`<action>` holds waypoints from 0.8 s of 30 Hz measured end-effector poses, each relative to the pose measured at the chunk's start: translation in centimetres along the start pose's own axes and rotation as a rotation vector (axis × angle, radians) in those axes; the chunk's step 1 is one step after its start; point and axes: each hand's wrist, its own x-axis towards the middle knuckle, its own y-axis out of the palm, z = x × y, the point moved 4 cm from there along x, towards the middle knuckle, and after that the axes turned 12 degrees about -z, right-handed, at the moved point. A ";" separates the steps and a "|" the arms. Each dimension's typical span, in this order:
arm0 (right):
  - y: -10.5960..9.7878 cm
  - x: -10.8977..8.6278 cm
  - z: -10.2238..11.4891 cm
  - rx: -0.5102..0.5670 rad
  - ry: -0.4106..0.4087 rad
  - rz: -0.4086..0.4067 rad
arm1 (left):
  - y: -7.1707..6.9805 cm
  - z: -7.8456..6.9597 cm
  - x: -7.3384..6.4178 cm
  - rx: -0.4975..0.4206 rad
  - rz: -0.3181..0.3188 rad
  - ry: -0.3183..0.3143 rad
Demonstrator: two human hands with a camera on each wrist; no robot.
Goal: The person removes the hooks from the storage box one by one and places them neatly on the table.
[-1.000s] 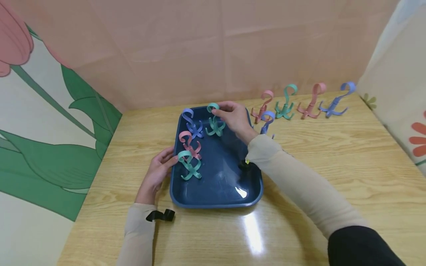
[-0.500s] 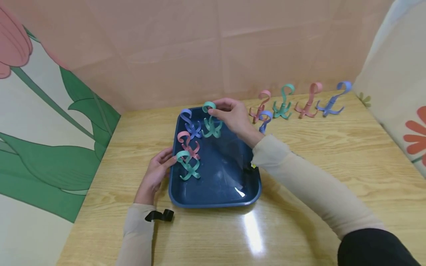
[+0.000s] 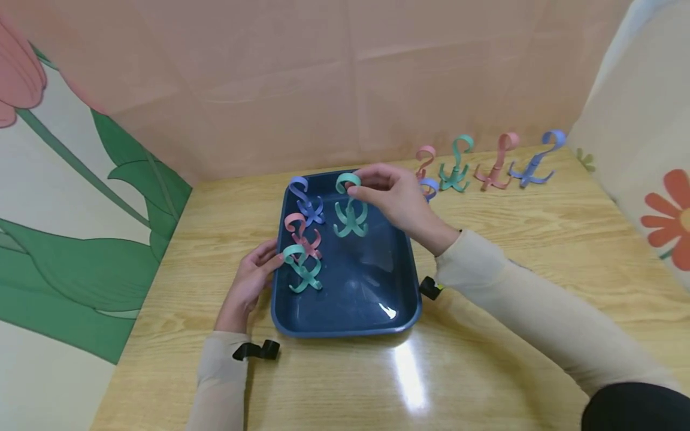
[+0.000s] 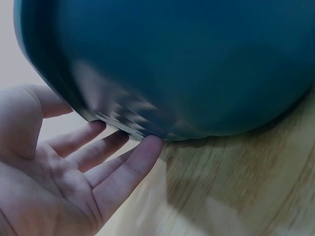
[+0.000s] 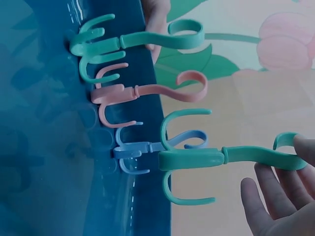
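Note:
In the head view, my right hand [image 3: 396,194] pinches a green four-pronged hanging hook [image 3: 351,220] by its curled top, over the far part of the blue tray [image 3: 345,331]. The right wrist view shows that hook [image 5: 192,160] with its prongs away from my fingers. My left hand [image 3: 253,278] holds the tray's left side, thumb at the rim and fingers against the outer wall [image 4: 197,73]. Along that side inside the tray stand a blue hook [image 3: 311,211], a pink hook [image 3: 309,244] and another green hook [image 3: 306,276].
On the wooden table [image 3: 485,251] right of the tray stand a pink hook [image 3: 424,157], a green hook [image 3: 455,170], another pink hook [image 3: 496,170] and a blue hook [image 3: 530,170]. A further blue hook [image 3: 429,188] is mostly hidden behind my right hand. Fabric walls border the table.
My right hand has moved slightly right and nearer with the green hook, whose prongs now sit lower in view. My left hand stays on the tray.

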 end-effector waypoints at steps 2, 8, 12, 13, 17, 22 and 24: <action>-0.4 -0.7 0.8 0.012 -0.015 0.011 | 0.0 -0.3 -0.2 -0.016 0.007 -0.001; -1.7 -2.4 2.2 0.038 -0.041 0.030 | 0.3 -1.5 -1.4 -0.015 0.024 0.003; -2.7 -3.0 1.8 0.078 -0.059 0.033 | 0.4 -1.9 -1.7 -0.006 0.023 -0.001; -3.0 -3.1 1.6 0.086 -0.064 0.034 | 0.5 -1.9 -1.7 -0.006 0.022 -0.001; -4.2 -3.4 0.9 0.120 -0.068 0.035 | 0.4 -1.9 -1.7 0.001 0.023 0.003; -5.8 -4.1 0.8 0.167 -0.055 0.030 | 0.4 -1.8 -1.5 0.010 0.027 0.017; -6.4 -4.3 1.0 0.193 -0.063 0.033 | 0.3 -1.4 -1.2 0.003 0.025 0.018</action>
